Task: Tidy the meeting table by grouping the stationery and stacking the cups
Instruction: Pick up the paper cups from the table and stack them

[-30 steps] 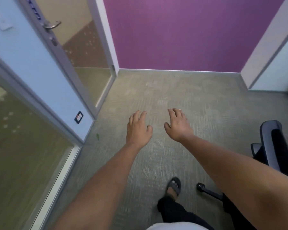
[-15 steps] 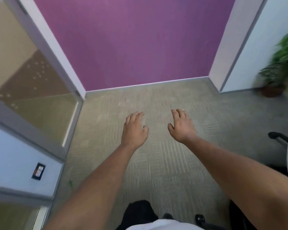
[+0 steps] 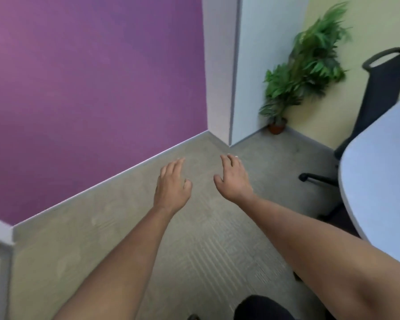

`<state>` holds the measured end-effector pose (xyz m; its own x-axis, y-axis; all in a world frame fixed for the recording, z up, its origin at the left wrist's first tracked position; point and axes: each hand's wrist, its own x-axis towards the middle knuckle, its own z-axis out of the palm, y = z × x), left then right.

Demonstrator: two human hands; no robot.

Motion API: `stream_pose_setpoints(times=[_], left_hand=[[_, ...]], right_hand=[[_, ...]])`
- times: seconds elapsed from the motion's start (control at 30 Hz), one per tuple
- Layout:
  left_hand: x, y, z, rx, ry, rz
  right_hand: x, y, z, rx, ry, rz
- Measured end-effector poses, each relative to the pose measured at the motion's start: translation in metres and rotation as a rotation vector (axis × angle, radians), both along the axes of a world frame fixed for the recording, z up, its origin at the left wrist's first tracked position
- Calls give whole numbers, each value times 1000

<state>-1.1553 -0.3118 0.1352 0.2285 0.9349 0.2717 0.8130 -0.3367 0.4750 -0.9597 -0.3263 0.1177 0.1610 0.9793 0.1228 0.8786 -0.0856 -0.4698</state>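
Note:
My left hand and my right hand are stretched out in front of me over the grey carpet, palms down, fingers apart, holding nothing. The rounded edge of a pale meeting table comes into view at the right, well to the right of my right hand. No stationery and no cups are visible on the part of the table that shows.
A purple wall fills the left and centre. A white pillar stands behind the hands. A potted green plant sits in the far corner. A black office chair stands behind the table.
The view has swung to the right: the glass door has left the frame, and the plant, the chair and the table edge have come in. Both hands stay open in front.

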Motion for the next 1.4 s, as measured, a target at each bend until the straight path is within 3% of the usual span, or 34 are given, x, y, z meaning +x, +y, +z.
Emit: stream_pose_setpoints(times=[0.43,0.67,1.13,1.4], left_hand=[[195,187,-6,-46,-39,-300],[335,260,-6,-34,-45,-289],[578,416,-22,-196,-67,-853],[714,418,-6,-173,-87,-1155]], right_hand=[[190,134,-19,7,-38,-296],[320,187,-16,-40,-41,-429],[504,274,-13,-56,-109,-772],[580,252,-4,-115,-152,-996]])
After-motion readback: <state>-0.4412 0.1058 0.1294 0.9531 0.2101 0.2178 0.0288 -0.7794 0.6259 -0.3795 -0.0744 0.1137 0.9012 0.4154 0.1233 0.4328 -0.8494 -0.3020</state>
